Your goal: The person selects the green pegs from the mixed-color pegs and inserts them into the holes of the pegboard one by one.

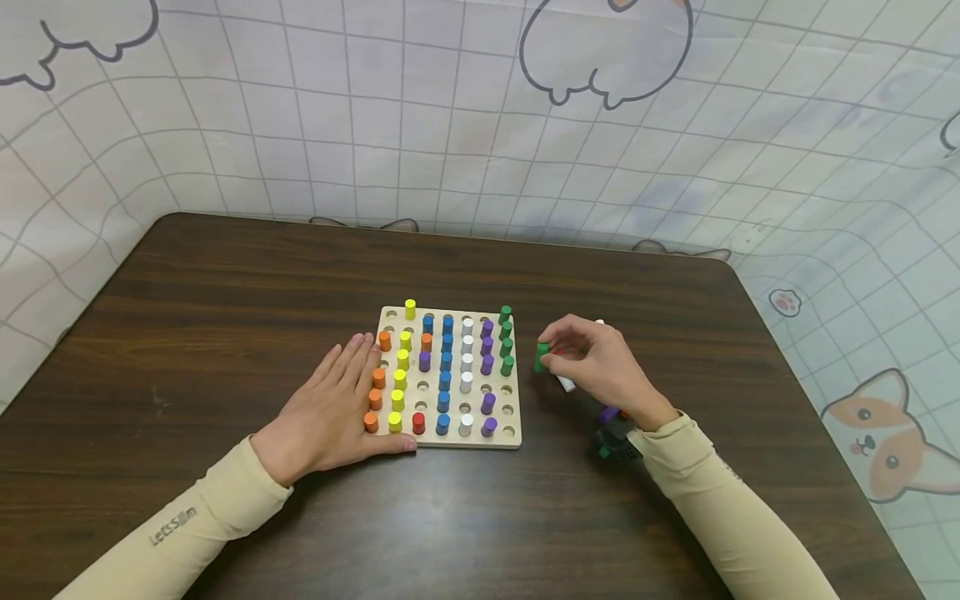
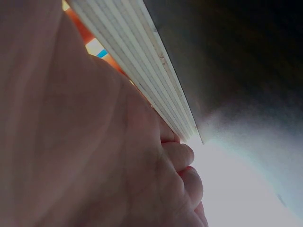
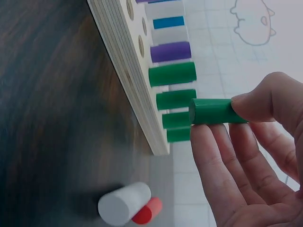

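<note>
My left hand (image 1: 333, 408) lies flat with straight fingers along the left edge of a wooden pegboard (image 1: 514, 433), its thumb at the front edge. Between thumb and fingertips my right hand (image 1: 592, 358) pinches a green peg (image 3: 215, 111), held just right of the board. Standing in the board are columns of orange, yellow, blue, white, purple and green pegs; one red peg (image 1: 418, 423) is in the front row. The green column (image 1: 507, 347) fills the back part of the rightmost row of holes, with bare holes in front of it. In the left wrist view the palm meets the board's layered side (image 2: 142, 61).
A white peg (image 3: 124, 203) and a red peg (image 3: 147, 211) lie on the dark table (image 1: 300, 533) right of the board. More loose pegs, including a purple one (image 1: 608, 413), lie under the right wrist. A patterned cloth wall (image 1: 450, 125) rises behind the table.
</note>
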{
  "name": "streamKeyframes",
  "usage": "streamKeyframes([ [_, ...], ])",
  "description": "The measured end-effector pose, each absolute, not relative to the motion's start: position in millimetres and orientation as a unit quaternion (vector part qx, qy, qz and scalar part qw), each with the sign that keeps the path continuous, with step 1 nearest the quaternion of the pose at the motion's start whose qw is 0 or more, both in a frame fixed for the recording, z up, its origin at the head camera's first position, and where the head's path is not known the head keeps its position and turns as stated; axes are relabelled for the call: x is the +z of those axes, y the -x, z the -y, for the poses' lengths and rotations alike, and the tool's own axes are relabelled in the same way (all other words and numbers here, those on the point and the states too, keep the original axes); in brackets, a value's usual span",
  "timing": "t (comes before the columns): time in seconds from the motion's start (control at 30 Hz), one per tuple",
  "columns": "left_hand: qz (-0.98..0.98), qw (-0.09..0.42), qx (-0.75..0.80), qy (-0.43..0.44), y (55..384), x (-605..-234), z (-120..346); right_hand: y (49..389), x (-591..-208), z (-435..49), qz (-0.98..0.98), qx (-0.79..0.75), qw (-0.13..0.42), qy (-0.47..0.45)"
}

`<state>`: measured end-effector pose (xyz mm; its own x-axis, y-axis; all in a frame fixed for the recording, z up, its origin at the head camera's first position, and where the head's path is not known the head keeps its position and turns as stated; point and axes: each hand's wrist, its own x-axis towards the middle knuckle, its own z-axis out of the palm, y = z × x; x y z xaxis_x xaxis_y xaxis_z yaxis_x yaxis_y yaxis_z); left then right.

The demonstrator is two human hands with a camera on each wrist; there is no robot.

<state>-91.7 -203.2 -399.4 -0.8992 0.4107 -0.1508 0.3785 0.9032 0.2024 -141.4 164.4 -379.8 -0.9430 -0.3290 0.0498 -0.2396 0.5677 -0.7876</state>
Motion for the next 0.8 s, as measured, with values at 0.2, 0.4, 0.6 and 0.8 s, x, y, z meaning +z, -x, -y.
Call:
streamKeyframes([
  [0.2,-0.971,0.094,0.085,-0.203,92,-400,203,139,-383,-156,-0.875,-0.445,0.064,0.178],
  [0.4,-0.971,0.089,0.087,-0.204,91,-399,203,137,-388,-149,-0.871,-0.444,0.078,0.194],
  [0.6,-0.971,0.089,0.085,-0.205,92,-399,202,135,-388,-145,-0.863,-0.457,0.091,0.193],
  [0.8,-0.971,0.089,0.084,-0.206,92,-400,203,135,-390,-140,-0.856,-0.466,0.093,0.206],
])
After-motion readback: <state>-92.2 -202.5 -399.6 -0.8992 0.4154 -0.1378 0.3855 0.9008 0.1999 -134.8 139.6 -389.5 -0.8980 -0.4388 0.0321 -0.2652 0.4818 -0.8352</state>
